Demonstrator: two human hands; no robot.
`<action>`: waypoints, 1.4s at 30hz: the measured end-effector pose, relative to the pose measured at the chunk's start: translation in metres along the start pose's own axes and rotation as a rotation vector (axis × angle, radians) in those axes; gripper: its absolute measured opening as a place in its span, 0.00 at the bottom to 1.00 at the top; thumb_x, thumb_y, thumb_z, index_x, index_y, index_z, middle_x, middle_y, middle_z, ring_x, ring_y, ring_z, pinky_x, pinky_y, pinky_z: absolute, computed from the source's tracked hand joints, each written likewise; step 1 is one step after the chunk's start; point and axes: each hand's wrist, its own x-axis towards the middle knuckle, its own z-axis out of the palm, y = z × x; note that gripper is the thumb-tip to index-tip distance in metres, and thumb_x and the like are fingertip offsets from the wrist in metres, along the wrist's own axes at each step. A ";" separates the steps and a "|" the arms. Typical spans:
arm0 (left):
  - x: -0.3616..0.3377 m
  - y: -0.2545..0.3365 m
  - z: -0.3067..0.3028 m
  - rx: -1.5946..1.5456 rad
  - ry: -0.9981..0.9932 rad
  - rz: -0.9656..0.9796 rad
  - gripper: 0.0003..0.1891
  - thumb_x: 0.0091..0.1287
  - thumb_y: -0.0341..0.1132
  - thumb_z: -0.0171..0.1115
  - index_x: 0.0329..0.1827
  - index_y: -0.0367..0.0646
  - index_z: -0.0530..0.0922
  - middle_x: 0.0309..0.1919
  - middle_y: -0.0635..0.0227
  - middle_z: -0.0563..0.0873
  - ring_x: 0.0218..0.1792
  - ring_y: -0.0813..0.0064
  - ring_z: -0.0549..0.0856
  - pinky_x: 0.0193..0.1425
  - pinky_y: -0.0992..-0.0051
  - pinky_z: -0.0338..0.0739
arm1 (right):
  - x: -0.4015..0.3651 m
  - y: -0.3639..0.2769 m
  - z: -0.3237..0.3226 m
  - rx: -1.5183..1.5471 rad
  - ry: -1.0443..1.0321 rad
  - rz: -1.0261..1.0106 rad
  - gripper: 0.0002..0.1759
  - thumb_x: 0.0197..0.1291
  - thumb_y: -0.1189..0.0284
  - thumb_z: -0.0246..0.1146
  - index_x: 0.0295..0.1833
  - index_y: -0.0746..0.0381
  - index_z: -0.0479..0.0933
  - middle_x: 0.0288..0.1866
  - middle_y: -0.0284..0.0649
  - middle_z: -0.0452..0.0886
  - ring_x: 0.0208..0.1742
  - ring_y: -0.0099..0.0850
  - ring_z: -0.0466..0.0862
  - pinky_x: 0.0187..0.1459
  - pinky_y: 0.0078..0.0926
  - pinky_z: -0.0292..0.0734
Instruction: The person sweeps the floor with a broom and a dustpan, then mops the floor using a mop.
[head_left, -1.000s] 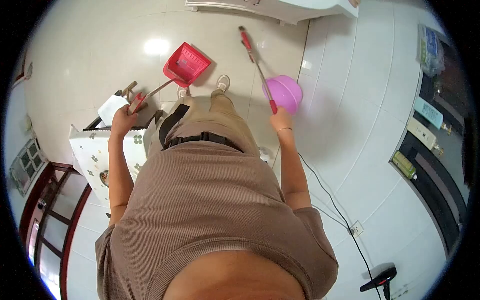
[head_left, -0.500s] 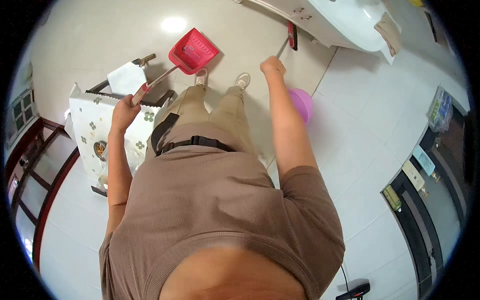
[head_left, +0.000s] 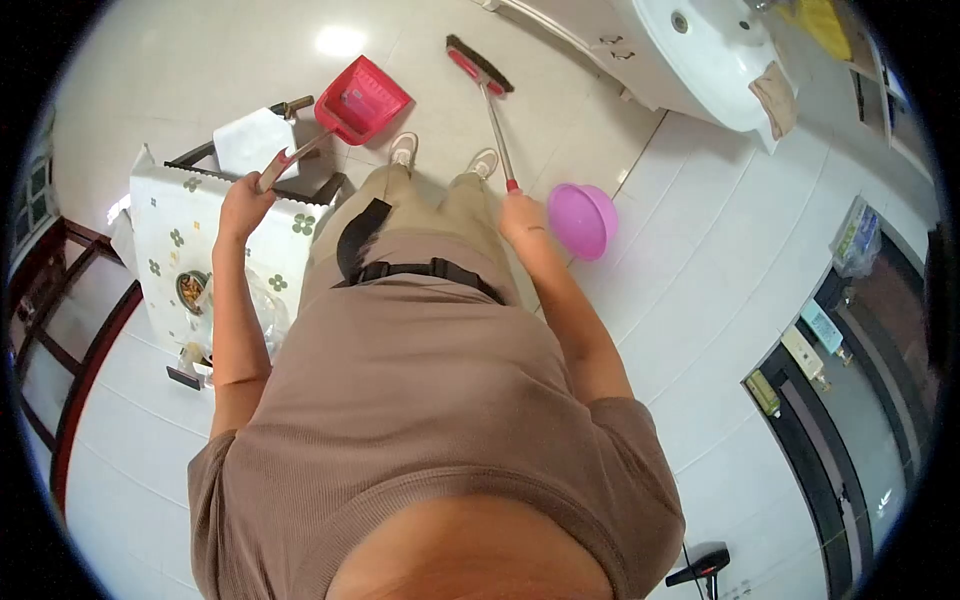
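Observation:
My left hand (head_left: 247, 207) is closed round the handle of a red dustpan (head_left: 362, 100), whose pan rests at floor level in front of my feet, to the left. In my right hand (head_left: 521, 216) is the handle of a broom (head_left: 480, 66) with a red head and dark bristles. The broom head lies on the tiled floor ahead of my right foot, apart from the dustpan. Just right of my right hand stands a purple basin (head_left: 582, 221).
A table with a patterned cloth (head_left: 170, 215) stands close at my left, bearing a bowl of food (head_left: 190, 291). A white stool or chair seat (head_left: 254, 143) is beside it. At upper right is a washbasin (head_left: 690, 60) over a white cabinet (head_left: 570, 45). A hair dryer (head_left: 700, 566) is at lower right.
The broom has swung left from beside the cabinet to the floor in front of me, with my right hand drawn nearer my body. The dustpan has shifted slightly left.

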 end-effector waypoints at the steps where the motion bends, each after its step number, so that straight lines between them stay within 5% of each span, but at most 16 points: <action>1: 0.001 -0.003 0.001 -0.016 -0.024 -0.038 0.14 0.51 0.35 0.58 0.38 0.36 0.78 0.27 0.49 0.81 0.32 0.52 0.81 0.39 0.62 0.73 | -0.009 0.005 -0.002 0.053 -0.010 0.072 0.13 0.57 0.72 0.50 0.44 0.65 0.75 0.37 0.50 0.81 0.39 0.43 0.83 0.39 0.40 0.77; 11: -0.013 -0.016 0.006 -0.068 -0.108 -0.165 0.18 0.51 0.35 0.56 0.45 0.40 0.79 0.32 0.49 0.83 0.36 0.53 0.82 0.43 0.64 0.74 | -0.013 0.010 -0.092 0.270 0.231 -0.054 0.12 0.49 0.72 0.52 0.38 0.66 0.74 0.31 0.52 0.80 0.34 0.46 0.82 0.35 0.40 0.75; 13: -0.018 -0.020 0.007 -0.057 -0.092 -0.174 0.17 0.50 0.35 0.56 0.43 0.40 0.79 0.31 0.49 0.82 0.36 0.53 0.82 0.42 0.64 0.74 | 0.014 -0.009 -0.110 0.691 0.023 0.001 0.11 0.47 0.71 0.54 0.33 0.69 0.73 0.23 0.50 0.78 0.26 0.40 0.81 0.31 0.35 0.74; 15: -0.023 -0.024 0.008 -0.044 -0.095 -0.180 0.16 0.50 0.35 0.56 0.41 0.39 0.79 0.30 0.49 0.82 0.35 0.53 0.82 0.42 0.63 0.74 | 0.062 -0.026 -0.097 0.940 0.051 -0.114 0.08 0.47 0.74 0.55 0.30 0.69 0.73 0.17 0.45 0.74 0.18 0.34 0.77 0.24 0.31 0.71; 17: -0.027 -0.027 0.010 -0.029 -0.099 -0.183 0.15 0.50 0.35 0.56 0.40 0.39 0.79 0.29 0.49 0.82 0.34 0.53 0.82 0.41 0.63 0.74 | 0.090 -0.061 -0.110 1.270 -0.144 -0.071 0.12 0.49 0.77 0.54 0.40 0.72 0.76 0.17 0.38 0.74 0.15 0.26 0.73 0.15 0.22 0.64; 19: -0.031 -0.029 0.012 -0.025 -0.113 -0.178 0.13 0.49 0.35 0.56 0.36 0.39 0.78 0.27 0.49 0.81 0.33 0.52 0.81 0.39 0.62 0.73 | 0.136 -0.088 -0.098 1.450 -0.305 -0.038 0.08 0.50 0.78 0.55 0.35 0.70 0.75 0.17 0.39 0.74 0.15 0.26 0.74 0.15 0.22 0.66; 25: -0.042 -0.021 -0.003 0.069 -0.139 -0.148 0.12 0.50 0.35 0.56 0.34 0.38 0.78 0.24 0.51 0.80 0.30 0.52 0.80 0.37 0.63 0.73 | 0.166 -0.124 -0.061 1.608 -0.321 0.264 0.07 0.52 0.76 0.59 0.25 0.66 0.70 0.18 0.42 0.75 0.16 0.28 0.76 0.17 0.24 0.73; 33: -0.018 -0.034 -0.014 -0.052 -0.101 -0.140 0.12 0.50 0.33 0.58 0.36 0.36 0.78 0.22 0.55 0.79 0.25 0.64 0.79 0.35 0.68 0.73 | 0.032 0.001 0.018 1.694 -0.280 0.445 0.03 0.47 0.77 0.57 0.24 0.65 0.72 0.15 0.39 0.72 0.11 0.25 0.69 0.12 0.23 0.60; 38: 0.018 -0.022 -0.018 0.047 -0.167 -0.036 0.13 0.51 0.35 0.57 0.35 0.36 0.77 0.28 0.49 0.81 0.35 0.49 0.81 0.39 0.62 0.73 | -0.050 0.018 0.048 1.682 -0.237 0.571 0.04 0.46 0.75 0.57 0.27 0.66 0.73 0.16 0.37 0.72 0.13 0.25 0.71 0.13 0.21 0.62; 42: 0.047 -0.006 -0.022 0.213 -0.157 0.092 0.11 0.51 0.34 0.55 0.33 0.37 0.76 0.29 0.49 0.81 0.35 0.49 0.81 0.40 0.60 0.73 | -0.096 0.010 0.039 1.758 -0.139 0.570 0.08 0.50 0.73 0.57 0.35 0.66 0.73 0.22 0.38 0.76 0.16 0.24 0.74 0.16 0.19 0.68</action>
